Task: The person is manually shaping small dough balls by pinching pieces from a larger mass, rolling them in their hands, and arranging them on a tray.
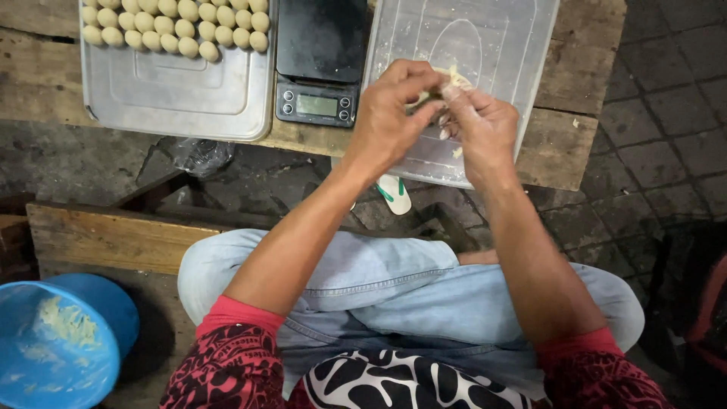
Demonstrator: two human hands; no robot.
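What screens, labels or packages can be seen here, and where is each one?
Scale display: small greenish rectangular screen, flanked by round buttons, on the front of the black kitchen scale standing on the wooden table between two pale lids.
Plastic bag: crumpled, clear, hanging under the table edge.
No labels or signs show.

We see a grey tray (182, 98) on the wooden table (583, 68), with rows of pale dough balls (178, 26) along its far side. Just beside it sits a black kitchen scale (319, 60). Lower left, a blue bucket (64, 341) holds pale scraps. Under the table a sandal (394, 193) lies on the stone floor (666, 113).
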